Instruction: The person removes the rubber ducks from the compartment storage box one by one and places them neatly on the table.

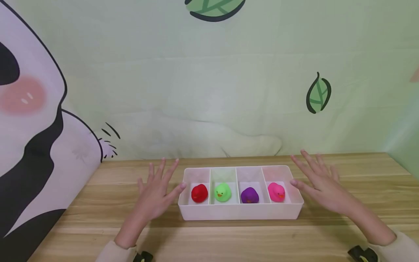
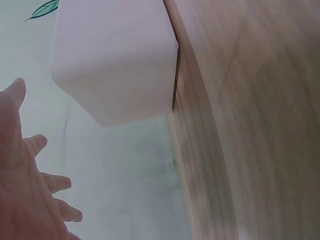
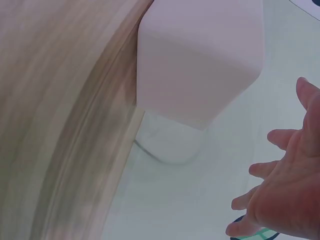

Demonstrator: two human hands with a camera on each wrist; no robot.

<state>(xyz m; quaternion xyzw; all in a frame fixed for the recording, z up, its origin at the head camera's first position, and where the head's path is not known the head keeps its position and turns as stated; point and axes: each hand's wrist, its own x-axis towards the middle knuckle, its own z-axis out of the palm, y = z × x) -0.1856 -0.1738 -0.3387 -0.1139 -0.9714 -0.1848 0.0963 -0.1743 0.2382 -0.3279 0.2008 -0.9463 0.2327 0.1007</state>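
A white four-section box [image 1: 240,212] stands on the wooden table, one small rubber duck in each section. From left to right they are a red duck [image 1: 199,193], a green duck [image 1: 223,192], a purple duck [image 1: 250,195] and a pink duck [image 1: 276,192]. My left hand [image 1: 157,194], fingers spread, is beside the box's left end, its thumb tip close to the rim. On the other side my right hand [image 1: 322,185] is spread the same way by the right end. Both hands hold nothing. The wrist views show each palm apart from the box's end wall [image 2: 120,90].
The wood-grain table [image 1: 226,240] runs back to a pale green backdrop [image 1: 163,91] with printed leaves. A printed black-and-white cartoon animal [image 1: 32,145] covers the left side, down along the table's left edge.
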